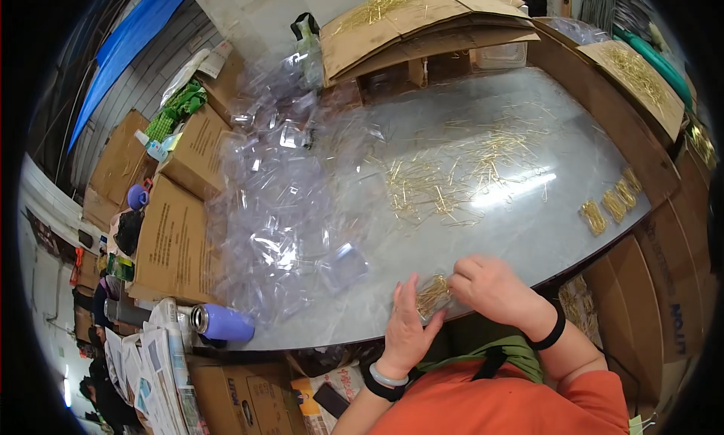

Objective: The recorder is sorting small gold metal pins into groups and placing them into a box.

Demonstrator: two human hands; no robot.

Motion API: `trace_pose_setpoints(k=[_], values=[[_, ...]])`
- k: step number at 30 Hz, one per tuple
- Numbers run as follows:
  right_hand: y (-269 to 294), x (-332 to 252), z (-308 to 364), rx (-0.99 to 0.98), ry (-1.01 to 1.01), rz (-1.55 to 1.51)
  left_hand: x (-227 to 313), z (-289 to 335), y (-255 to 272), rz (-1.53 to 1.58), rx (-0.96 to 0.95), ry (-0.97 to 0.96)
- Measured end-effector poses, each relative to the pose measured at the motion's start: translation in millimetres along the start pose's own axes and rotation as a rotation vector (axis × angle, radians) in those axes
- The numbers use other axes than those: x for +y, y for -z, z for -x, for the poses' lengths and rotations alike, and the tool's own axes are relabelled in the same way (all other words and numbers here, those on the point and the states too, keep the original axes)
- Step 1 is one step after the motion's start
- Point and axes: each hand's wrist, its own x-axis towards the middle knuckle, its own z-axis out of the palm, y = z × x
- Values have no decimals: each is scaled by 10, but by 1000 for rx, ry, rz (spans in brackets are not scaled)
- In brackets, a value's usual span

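At the table's near edge, a small bundle of thin gold wire hooks (432, 293) lies in what looks like a clear plastic box between my hands. My left hand (408, 331) cups its left side, fingers upright and thumb across the near end. My right hand (492, 290) has curled fingers pinched at the bundle's right side; what they grip is hidden. Loose gold wire hooks (490, 159) are scattered beyond, over the grey table (422, 258). To the left spreads a big heap of clear plastic boxes (283, 201), with one box (344, 267) at its near right.
Several filled packs of gold hooks (593, 218) line the right edge. Cardboard (430, 20) covers a shelf at the back, with more wire on top. A purple bottle (226, 323) lies at the near left corner beside folded newspapers (154, 367). Cardboard boxes (175, 239) flank the left side.
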Motion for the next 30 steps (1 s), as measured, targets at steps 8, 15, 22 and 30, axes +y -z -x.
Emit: trace_pose_setpoints(k=[8, 15, 22, 30], values=[[-252, -188, -139, 166, -16, -125, -57, -11, 9, 183, 46, 34], [-530, -324, -303, 206, -86, -151, -77, -15, -15, 158, 135, 49], [-590, -404, -370, 162, -91, -191, -65, -43, 0, 142, 204, -10], [-596, -488, -385, 108, -158, -188, -114, -15, -15, 147, 190, 15]])
